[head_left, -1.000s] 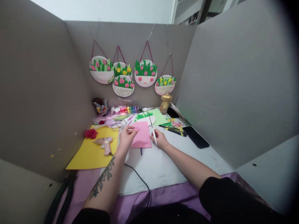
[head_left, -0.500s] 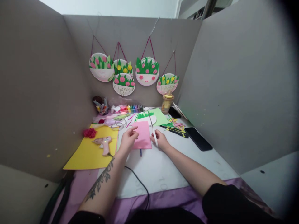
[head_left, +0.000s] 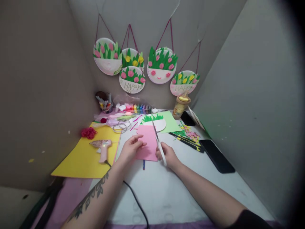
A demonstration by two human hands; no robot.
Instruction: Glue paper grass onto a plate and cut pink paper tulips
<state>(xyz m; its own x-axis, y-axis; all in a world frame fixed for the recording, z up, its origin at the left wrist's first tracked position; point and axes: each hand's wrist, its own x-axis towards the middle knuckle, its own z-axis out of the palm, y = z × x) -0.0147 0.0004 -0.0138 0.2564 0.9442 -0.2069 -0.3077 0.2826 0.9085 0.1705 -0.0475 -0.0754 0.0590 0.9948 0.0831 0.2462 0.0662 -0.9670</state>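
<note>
My right hand (head_left: 168, 156) is closed round the white handle of a pair of scissors (head_left: 161, 153). Their dark blades point away from me, over the right edge of a pink sheet (head_left: 148, 140). At the sheet's left side is my left hand (head_left: 132, 149), fingers loosely apart and nothing held in them; I cannot tell whether it touches the sheet. Just beyond the pink sheet lies a white paper-plate piece (head_left: 159, 125) with green paper grass (head_left: 152, 118). A blue pen or pencil (head_left: 144, 165) sticks out from under the near edge.
On the left, a pink glue gun (head_left: 104, 149) rests on yellow sheets (head_left: 81, 162), its cord running towards me. Paper scraps (head_left: 190, 132), cutters (head_left: 188, 142) and a black phone (head_left: 217, 156) lie on the right. Decorated plates (head_left: 162, 66) hang on the back panel.
The camera view has tipped downward and come closer, so the table appears larger. Both hands keep nearly the same place beside the pink sheet, the scissors still in my right hand.
</note>
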